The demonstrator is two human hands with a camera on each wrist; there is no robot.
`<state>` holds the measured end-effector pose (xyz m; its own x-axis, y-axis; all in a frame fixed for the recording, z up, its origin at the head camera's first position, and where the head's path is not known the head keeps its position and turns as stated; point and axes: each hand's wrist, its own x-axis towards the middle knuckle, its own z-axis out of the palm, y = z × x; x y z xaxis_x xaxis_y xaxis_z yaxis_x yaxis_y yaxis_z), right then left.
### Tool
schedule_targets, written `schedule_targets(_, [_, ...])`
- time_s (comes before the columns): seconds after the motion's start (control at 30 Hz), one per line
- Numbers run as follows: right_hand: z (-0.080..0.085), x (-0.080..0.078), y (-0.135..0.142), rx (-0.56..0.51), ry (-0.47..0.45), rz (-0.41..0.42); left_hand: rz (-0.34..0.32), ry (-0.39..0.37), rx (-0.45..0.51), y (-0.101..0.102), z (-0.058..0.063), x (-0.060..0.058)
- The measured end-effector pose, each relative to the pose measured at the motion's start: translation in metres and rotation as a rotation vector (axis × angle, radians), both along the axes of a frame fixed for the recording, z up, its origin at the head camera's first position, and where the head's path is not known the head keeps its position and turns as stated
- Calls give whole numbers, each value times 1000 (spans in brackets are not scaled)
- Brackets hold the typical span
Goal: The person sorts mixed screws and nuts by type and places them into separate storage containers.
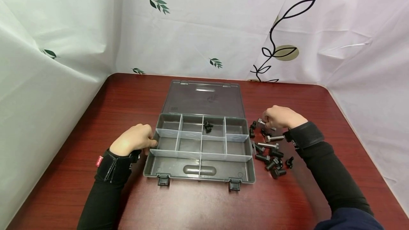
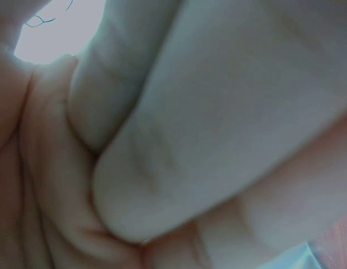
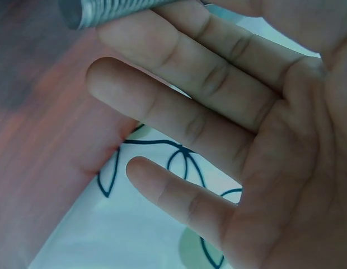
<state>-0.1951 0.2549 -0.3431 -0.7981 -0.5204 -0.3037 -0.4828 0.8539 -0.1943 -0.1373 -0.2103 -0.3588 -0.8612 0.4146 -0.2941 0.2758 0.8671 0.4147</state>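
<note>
A grey plastic organizer box [image 1: 195, 156] lies with its lid folded back on the table. At its left wall my left hand [image 1: 135, 139] grips the rim; in the left wrist view its curled fingers [image 2: 179, 140] fill the picture. To the right of the box, my right hand [image 1: 282, 116] pinches a silver bolt [image 1: 262, 121] low over a loose pile. The bolt's threaded end [image 3: 112, 11] shows in the right wrist view, above the other, loosely extended fingers [image 3: 162, 106]. Small black fasteners [image 1: 208, 127] sit in one back-row compartment.
Black bolts [image 1: 276, 153], silver bolts [image 1: 268, 145] and a small black fastener [image 1: 289, 162] lie scattered beside the box's right wall. The clear grey lid [image 1: 204, 98] lies flat behind the box. Two black latches [image 1: 234, 185] stick out in front. White patterned cloth [image 1: 191, 27] surrounds the table.
</note>
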Motion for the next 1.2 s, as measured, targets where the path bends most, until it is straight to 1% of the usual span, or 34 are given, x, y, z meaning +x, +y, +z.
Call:
schedule_targets(0.27, [12, 3, -8, -16, 33, 36, -1, 2, -8, 0, 1, 1])
schedule_targets(0.47, [18, 8, -16, -26, 50, 54, 0, 3, -11, 0, 2, 1])
schedule_targets(0.77, [23, 14, -26, -77, 95, 116, 5, -5, -14, 0, 2, 1])
schedule_targets(0.9, [25, 15, -32, -104, 122, 165, 8, -5, -9, 0, 2, 1])
schedule_targets(1.0, [26, 15, -37, -93, 124, 172, 7, -1, -6, 0, 2, 1])
schedule_targets(1.03, [27, 15, -39, -85, 114, 163, 7, 0, -7, 0, 2, 1])
schedule_targets(1.2, [30, 14, -48, -59, 101, 173, 4, 4, -16, 0, 3, 1])
